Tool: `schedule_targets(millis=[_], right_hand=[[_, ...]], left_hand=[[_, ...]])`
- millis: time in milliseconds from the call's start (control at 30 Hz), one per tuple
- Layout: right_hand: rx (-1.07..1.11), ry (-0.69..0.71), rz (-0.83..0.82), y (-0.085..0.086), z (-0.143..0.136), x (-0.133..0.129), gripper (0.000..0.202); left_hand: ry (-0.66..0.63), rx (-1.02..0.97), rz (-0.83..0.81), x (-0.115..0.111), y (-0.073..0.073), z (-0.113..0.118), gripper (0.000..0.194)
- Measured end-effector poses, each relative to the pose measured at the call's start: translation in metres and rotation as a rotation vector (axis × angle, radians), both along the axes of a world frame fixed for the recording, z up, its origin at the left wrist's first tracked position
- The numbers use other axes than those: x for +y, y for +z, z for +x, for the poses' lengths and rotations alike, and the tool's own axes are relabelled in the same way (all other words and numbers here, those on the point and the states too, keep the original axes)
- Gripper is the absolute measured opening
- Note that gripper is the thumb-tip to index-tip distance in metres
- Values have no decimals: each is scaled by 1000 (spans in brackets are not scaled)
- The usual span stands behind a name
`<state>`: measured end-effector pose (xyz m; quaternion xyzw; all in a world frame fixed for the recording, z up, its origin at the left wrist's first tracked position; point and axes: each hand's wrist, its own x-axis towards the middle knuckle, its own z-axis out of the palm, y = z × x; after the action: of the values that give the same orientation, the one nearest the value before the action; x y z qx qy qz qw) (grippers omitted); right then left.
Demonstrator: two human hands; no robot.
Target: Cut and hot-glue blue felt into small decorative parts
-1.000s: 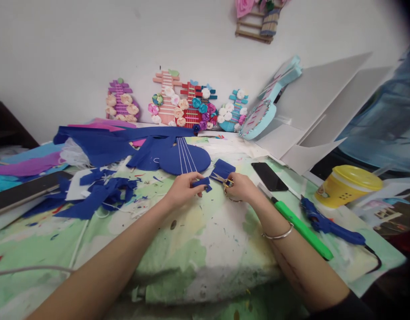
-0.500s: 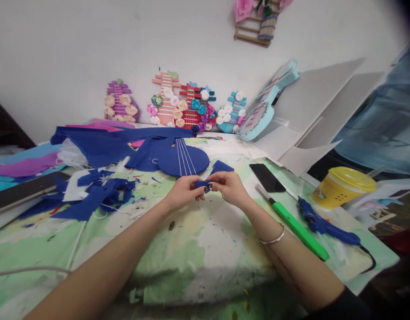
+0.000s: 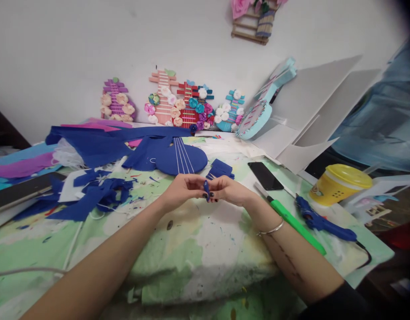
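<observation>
Between the fingertips of both hands is a small piece of blue material (image 3: 207, 190), held upright with its narrow edge toward me; I cannot tell if it is paper or cloth. My left hand (image 3: 185, 191) pinches it from the left, and my right hand (image 3: 227, 191) pinches it from the right. Just beyond my right fingers lie several flat blue pieces (image 3: 221, 168). Behind my hands, a blue rounded guitar-like body (image 3: 181, 158) with white strings across it rests on the table.
A green-handled knife (image 3: 296, 226), a blue glue gun (image 3: 325, 222), a phone (image 3: 265, 175) and a yellow tub (image 3: 340, 183) are on the right. Blue scraps (image 3: 101, 193) lie left on the stained tablecloth (image 3: 198, 249). Decorated guitars (image 3: 190, 104) lean against the wall.
The small blue piece has turned from lying sideways to standing upright between my fingers, and my hands have come closer together. More of the blue pieces behind now shows.
</observation>
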<state>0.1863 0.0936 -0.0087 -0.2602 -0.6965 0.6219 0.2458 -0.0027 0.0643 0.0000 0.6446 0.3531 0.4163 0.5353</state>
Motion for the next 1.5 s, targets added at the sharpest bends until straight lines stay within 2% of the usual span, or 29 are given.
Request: schedule_targets(millis=[67,100,233,300,433,600,733,967,1067,1233,1333,1400,1500], right_hand=[[-24,25,-23,-1,-2,0,16],[-27,-18,-6,-2,-3,0,16],[71,-312,97,-3,-10,2,17],[99,-382,92,-3,-12,2,17],[76,-477,88,-5,-18,1,19],[76,-557,138,-13,-21,4,21],[50,-583,175,-18,-22,8,23],[-15,-595,242,-21,-22,10,24],[-27,-608,235,-20,-22,10,23],[-45,-647,238,-20,-22,11,23],[-23,-652,243,-20,-22,11,23],[3,-655,241,-20,-21,11,24],[15,-665,238,-21,-21,11,23]], left_hand=[[-12,34,0,-1,1,0,17],[32,59,23,0,0,0,16],[304,207,145,5,-8,-2,16],[362,252,159,6,-12,-2,14],[361,361,257,6,-16,-1,15],[365,563,444,6,-18,-1,26],[451,553,508,6,-20,-1,17],[448,597,663,5,-23,-3,18],[500,606,639,6,-21,-4,17],[603,425,444,11,-19,-8,19],[638,443,468,11,-18,-9,16],[593,432,442,9,-17,-7,10],[513,340,301,5,-19,-3,12]])
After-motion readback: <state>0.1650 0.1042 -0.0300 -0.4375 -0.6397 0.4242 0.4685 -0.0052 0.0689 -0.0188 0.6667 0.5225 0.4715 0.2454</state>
